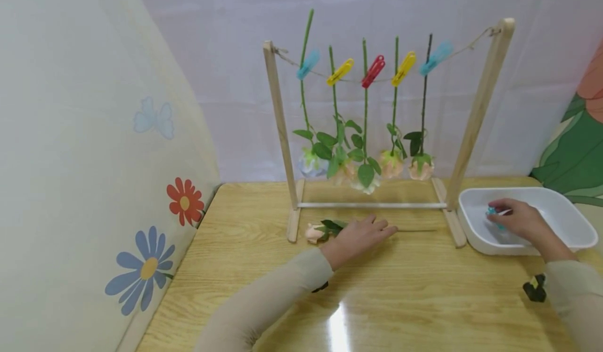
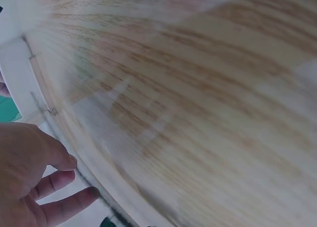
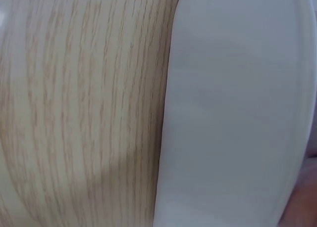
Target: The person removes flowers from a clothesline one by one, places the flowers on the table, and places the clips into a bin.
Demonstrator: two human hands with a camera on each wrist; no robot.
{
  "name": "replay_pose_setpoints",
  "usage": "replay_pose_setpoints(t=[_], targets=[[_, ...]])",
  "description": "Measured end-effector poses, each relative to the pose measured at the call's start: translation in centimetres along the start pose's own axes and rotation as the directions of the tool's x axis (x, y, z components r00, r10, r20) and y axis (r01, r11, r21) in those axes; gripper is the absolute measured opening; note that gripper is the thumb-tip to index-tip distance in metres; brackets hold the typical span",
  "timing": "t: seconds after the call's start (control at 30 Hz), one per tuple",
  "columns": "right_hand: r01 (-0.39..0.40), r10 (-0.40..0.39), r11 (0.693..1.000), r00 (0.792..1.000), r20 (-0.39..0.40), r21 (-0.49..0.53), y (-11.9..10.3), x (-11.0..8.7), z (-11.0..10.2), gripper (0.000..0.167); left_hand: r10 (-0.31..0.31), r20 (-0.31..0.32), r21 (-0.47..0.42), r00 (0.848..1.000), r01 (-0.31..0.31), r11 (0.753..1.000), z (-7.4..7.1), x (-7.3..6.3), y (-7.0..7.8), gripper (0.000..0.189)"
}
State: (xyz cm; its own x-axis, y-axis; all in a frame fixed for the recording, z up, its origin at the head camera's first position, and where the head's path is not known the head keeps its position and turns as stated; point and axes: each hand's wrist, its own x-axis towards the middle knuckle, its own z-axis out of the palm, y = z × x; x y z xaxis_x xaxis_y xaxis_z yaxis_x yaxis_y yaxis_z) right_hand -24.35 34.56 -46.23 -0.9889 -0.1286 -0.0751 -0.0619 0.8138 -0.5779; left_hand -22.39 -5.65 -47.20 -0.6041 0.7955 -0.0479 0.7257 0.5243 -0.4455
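One peach rose (image 1: 314,233) lies beneath the left hand (image 1: 360,239), fingers loosely spread, maybe steadying it, though I can't tell if they touch the stem (image 1: 419,230). The right hand (image 1: 520,221) pinches a blue clothespin (image 1: 492,211) in the white tray (image 1: 560,211), parked right under those fingers, probably for easy grabbing. Beyond the left fingertips, five flowers (image 1: 365,176) hang heads-down off a wooden rack (image 1: 478,116), likely so they dangle free.
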Motion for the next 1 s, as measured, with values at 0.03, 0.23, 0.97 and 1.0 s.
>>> replay_pose_setpoints(t=[0.03, 0.23, 0.97, 1.0], targets=[[-0.007, 0.007, 1.000, 1.000, 0.004, -0.005, 0.0, 0.0, 0.0, 0.050, -0.002, 0.000, -0.008, 1.000, 0.002, 1.000, 0.0, 0.0, 0.0, 0.066], [-0.012, 0.012, 1.000, 1.000, 0.012, -0.009, -0.2, 0.0, -0.1, 0.051, 0.000, -0.001, -0.034, 1.000, 0.000, 0.999, -0.1, -0.1, -0.1, 0.065], [0.034, -0.034, 0.999, 0.998, -0.051, 0.002, -4.0, -0.5, -2.6, 0.058, -0.068, -0.163, -0.097, 0.984, 0.053, 0.994, -2.6, -0.3, -1.8, 0.048], [0.045, -0.045, 0.999, 0.997, -0.062, -0.001, -4.2, -0.5, -2.7, 0.057, -0.068, -0.173, -0.097, 0.983, 0.051, 0.994, -2.8, -0.3, -1.9, 0.048]])
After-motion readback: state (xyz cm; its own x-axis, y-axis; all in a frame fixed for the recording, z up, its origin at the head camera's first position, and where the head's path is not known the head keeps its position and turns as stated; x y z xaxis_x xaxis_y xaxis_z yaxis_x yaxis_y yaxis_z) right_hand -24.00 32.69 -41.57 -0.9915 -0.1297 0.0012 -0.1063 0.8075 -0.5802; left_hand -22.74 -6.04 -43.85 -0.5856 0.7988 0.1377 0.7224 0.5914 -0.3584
